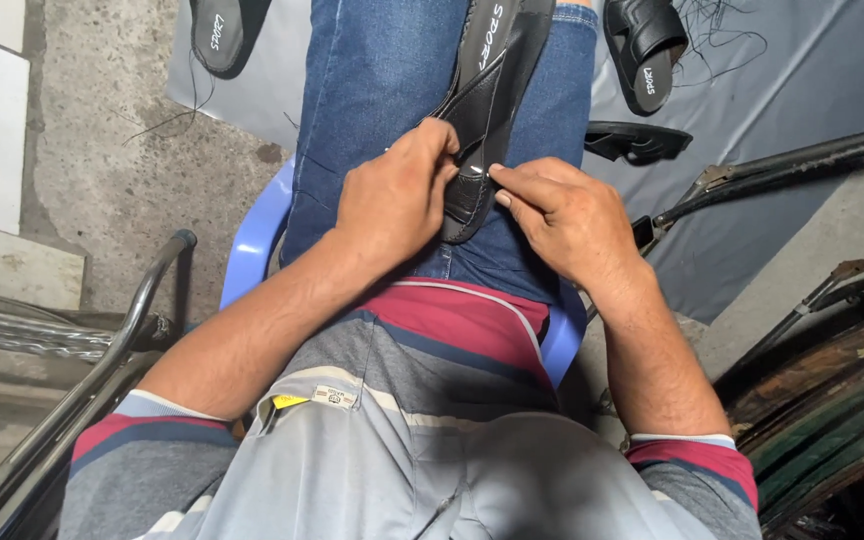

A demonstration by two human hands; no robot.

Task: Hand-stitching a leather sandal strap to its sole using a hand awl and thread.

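A black sandal lies along my lap on blue jeans, its heel end toward me. My left hand grips the sandal's strap edge from the left, fingers curled over it. My right hand pinches the same black strap near its lower end, thumb and forefinger pressed together at the edge. Whether a needle or thread sits between the fingers is too small to tell. Both hands touch the sandal and almost meet.
I sit on a light blue plastic chair. Another black sandal and a loose sole lie on a grey sheet ahead. A black strap piece rests at right. Metal tubes stand left, dark bars right.
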